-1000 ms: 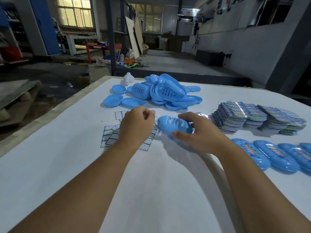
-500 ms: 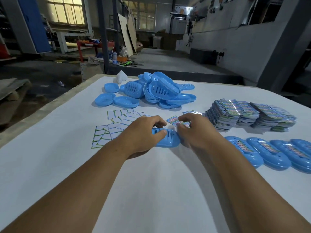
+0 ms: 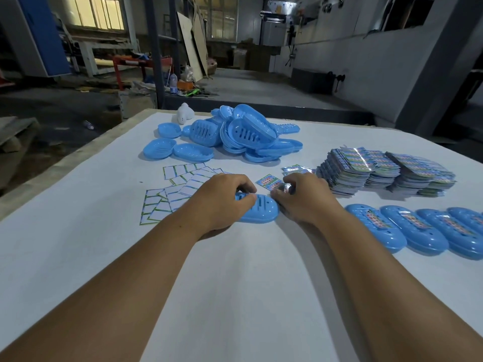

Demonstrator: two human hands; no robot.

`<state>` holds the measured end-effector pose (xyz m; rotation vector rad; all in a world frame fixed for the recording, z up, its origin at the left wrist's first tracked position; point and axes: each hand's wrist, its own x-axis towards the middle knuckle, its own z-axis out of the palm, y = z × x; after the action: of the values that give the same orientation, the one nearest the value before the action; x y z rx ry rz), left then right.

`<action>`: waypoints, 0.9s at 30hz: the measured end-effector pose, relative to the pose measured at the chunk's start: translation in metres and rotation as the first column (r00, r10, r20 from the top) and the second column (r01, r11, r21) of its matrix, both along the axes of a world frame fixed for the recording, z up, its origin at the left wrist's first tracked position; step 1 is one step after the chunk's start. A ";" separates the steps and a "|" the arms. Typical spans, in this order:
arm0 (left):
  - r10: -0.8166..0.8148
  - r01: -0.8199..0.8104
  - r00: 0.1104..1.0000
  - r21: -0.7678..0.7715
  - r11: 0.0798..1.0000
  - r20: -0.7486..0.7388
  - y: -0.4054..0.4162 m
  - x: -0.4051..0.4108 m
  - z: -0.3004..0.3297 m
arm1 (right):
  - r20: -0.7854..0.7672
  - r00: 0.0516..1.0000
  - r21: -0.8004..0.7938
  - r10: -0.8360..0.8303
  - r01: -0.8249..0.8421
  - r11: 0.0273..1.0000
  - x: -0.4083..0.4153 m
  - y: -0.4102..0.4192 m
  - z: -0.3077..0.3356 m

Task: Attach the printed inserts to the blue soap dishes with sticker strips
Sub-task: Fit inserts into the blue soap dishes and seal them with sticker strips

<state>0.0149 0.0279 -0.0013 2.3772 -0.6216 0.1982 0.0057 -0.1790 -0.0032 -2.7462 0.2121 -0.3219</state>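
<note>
The person's left hand [image 3: 222, 202] grips a blue soap dish [image 3: 258, 211] lying bottom-up on the white table [image 3: 235, 283], with curled fingers over its far edge and the thumb on its slotted top face. The dish sits between the 2 hands, touching both.

The right hand [image 3: 304, 199] pinches a printed insert [image 3: 269, 182] at its near end. The insert extends away from the fingertips, just beyond the far right end of the dish. Whether the insert touches the dish cannot be told. A 2nd loose insert [image 3: 294, 169] lies just beyond the right hand.

Beyond and to the left of the left hand lie the sticker sheets [image 3: 177, 190], white labels with green borders, overlapping one another. Some pass behind the left hand.

Well beyond both hands is a heap of blue soap dishes [image 3: 240, 135], several showing slotted bases. A white object [image 3: 185, 114] stands at the far left of the heap.

To the right of the right hand, stacks of printed inserts [image 3: 384, 172] stand side by side. Nearer the person, right of the right forearm, is a row of finished dishes [image 3: 418, 231], with 4 in view, each with an insert on top. The row runs to the frame's right edge.
</note>
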 end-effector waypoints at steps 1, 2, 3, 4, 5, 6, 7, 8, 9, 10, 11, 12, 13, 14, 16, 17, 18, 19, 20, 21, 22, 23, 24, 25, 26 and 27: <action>0.000 0.000 1.000 0.000 1.000 0.001 0.000 0.000 0.000 | -0.006 1.000 -0.007 -0.010 0.010 1.000 0.000 0.000 0.000; 0.001 -0.001 1.000 -0.001 1.000 0.002 -0.001 0.000 0.000 | -0.004 1.000 -0.003 -0.019 0.019 1.000 -0.001 0.001 0.000; 0.003 -0.003 1.000 -0.003 1.000 0.002 -0.001 -0.001 0.001 | 0.008 1.000 0.005 -0.027 0.027 1.000 -0.001 0.001 0.001; 0.006 -0.006 1.000 -0.003 1.000 0.001 -0.001 -0.001 0.001 | 0.029 0.999 0.005 -0.029 0.029 1.000 -0.002 0.002 0.001; 0.009 -0.009 1.000 -0.003 1.000 -0.001 -0.001 -0.002 0.001 | 0.044 0.999 -0.004 -0.028 0.028 1.000 -0.002 0.003 0.001; 0.010 -0.010 1.000 -0.003 1.000 -0.003 -0.002 -0.003 0.001 | 0.059 0.998 -0.021 -0.025 0.026 0.999 -0.003 0.004 0.001; 0.011 -0.011 1.000 -0.002 1.000 -0.003 -0.002 -0.003 0.001 | 0.071 0.997 -0.035 -0.024 0.027 0.999 -0.003 0.004 0.001; 0.013 -0.013 1.000 -0.002 1.000 -0.003 -0.002 -0.003 0.002 | 0.082 0.996 -0.044 -0.023 0.027 0.999 -0.003 0.004 0.001; 0.015 -0.015 1.000 -0.004 1.000 -0.005 -0.002 -0.003 0.002 | 0.090 0.996 -0.049 -0.021 0.025 0.998 -0.002 0.004 0.001; 0.017 -0.017 1.000 -0.009 1.000 -0.006 -0.003 -0.003 0.002 | 0.097 0.995 -0.054 -0.018 0.024 0.998 -0.002 0.004 0.001; 0.018 -0.018 1.000 -0.014 1.000 -0.008 -0.003 -0.003 0.002 | 0.104 0.994 -0.059 -0.021 0.027 0.998 -0.002 0.003 0.002; 0.018 -0.019 1.000 -0.019 1.000 -0.008 -0.003 -0.003 0.002 | 0.113 0.993 -0.061 -0.027 0.034 0.998 -0.002 0.003 0.002; 0.017 -0.017 1.000 -0.023 1.000 -0.007 -0.003 -0.003 0.002 | 0.118 0.993 -0.055 -0.030 0.037 0.998 -0.001 0.003 0.003; 0.015 -0.015 1.000 -0.026 1.000 -0.003 -0.003 -0.004 0.002 | 0.121 0.992 -0.042 -0.019 0.024 0.999 -0.001 0.004 0.003; 0.013 -0.013 1.000 -0.020 1.000 0.004 -0.003 -0.004 0.002 | 0.101 0.994 -0.009 0.039 -0.038 0.999 0.000 0.007 0.001; 0.015 -0.015 1.000 -0.015 1.000 0.006 -0.003 -0.004 0.002 | 0.080 0.995 0.009 0.066 -0.067 0.998 0.000 0.008 0.000; 0.017 -0.016 1.000 -0.013 1.000 0.007 -0.002 -0.004 0.002 | 0.065 0.994 0.025 0.086 -0.088 0.996 0.000 0.009 0.000; 0.019 -0.019 1.000 -0.013 1.000 0.006 -0.002 -0.004 0.003 | 0.057 0.994 0.033 0.098 -0.100 0.994 0.000 0.009 0.000; 0.024 -0.024 1.000 -0.010 1.000 0.006 -0.001 -0.003 0.003 | 0.058 0.992 0.037 0.108 -0.110 0.993 0.000 0.009 0.000; 0.029 -0.029 1.000 -0.005 1.000 0.006 -0.001 -0.003 0.003 | 0.058 0.992 0.030 0.115 -0.117 0.993 0.000 0.009 0.001; 0.034 -0.034 0.999 0.001 0.999 0.007 -0.001 -0.003 0.004 | 0.057 0.991 0.016 0.123 -0.124 0.992 0.001 0.009 0.001; 0.037 -0.037 0.999 0.005 0.999 0.005 0.000 -0.003 0.004 | 0.044 0.991 0.001 0.125 -0.125 0.992 0.000 0.009 0.003; 0.039 -0.039 0.999 0.008 0.999 0.004 -0.001 -0.003 0.004 | 0.023 0.992 -0.001 0.127 -0.127 0.992 0.000 0.008 0.004; 0.040 -0.040 0.999 0.011 0.999 0.002 -0.001 -0.002 0.004 | -0.003 0.992 0.008 0.125 -0.125 0.992 0.000 0.009 0.005; 0.041 -0.041 0.999 0.015 0.999 0.000 -0.001 -0.002 0.004 | -0.017 0.992 0.028 0.121 -0.121 0.992 0.000 0.008 0.006; 0.043 -0.043 0.999 0.019 0.999 -0.001 -0.001 -0.001 0.003 | -0.022 0.994 0.055 0.109 -0.108 0.993 -0.001 0.008 0.008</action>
<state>0.0135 0.0273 0.0019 2.4106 -0.5743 0.2103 0.0048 -0.1707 0.0047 -2.6977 0.0764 -0.2488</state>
